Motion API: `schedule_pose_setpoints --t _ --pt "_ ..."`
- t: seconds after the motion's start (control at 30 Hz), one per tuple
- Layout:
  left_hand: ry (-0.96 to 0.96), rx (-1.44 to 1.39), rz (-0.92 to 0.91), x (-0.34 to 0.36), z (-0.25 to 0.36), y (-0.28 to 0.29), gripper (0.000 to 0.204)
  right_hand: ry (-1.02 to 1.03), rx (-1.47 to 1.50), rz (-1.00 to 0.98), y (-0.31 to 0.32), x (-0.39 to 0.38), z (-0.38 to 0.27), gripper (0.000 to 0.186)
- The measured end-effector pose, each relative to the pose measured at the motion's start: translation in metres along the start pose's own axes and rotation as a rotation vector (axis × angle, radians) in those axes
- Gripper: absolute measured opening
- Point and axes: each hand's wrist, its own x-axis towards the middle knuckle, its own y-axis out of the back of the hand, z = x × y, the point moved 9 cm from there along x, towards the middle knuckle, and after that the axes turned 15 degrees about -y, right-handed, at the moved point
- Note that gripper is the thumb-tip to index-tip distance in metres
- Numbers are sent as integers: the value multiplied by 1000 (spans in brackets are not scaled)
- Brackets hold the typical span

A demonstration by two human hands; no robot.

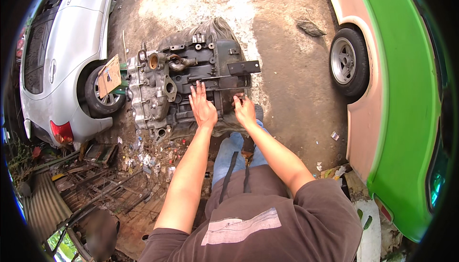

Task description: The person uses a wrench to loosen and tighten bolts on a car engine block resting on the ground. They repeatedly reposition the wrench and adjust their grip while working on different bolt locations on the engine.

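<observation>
A dark metal engine (217,58) with a silvery cylinder head (148,97) on its left end lies on a crumpled grey cover (217,25). A black bracket (244,67) juts from its right side. My left hand (202,104) is open, fingers stretched out and pressed against the middle of the engine. My right hand (243,106) is closed at the lower right of the engine, fingertips pinched at its dark casing; what is in them is too small to make out.
A silver car (64,56) is at left, a green and pink vehicle (397,70) at right. A cardboard piece (109,75) sits by the engine, a stone (311,27) on the concrete above right. Scrap metal (43,200) and litter lie at lower left.
</observation>
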Motion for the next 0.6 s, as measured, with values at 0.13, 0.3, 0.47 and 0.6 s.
schedule_pose_setpoints --t 0.13,0.3,0.47,0.6 --pt "-4 -1 -6 0 0 0 73 247 -162 -12 3 -23 -1 32" --pt "-14 24 2 1 2 3 74 -59 331 -313 -17 -26 34 40" --pt "-11 28 -1 2 0 1 73 -105 346 -248 -21 -21 42 28" --pt "-6 20 -8 1 0 -2 73 -93 172 -141 -16 -24 46 41"
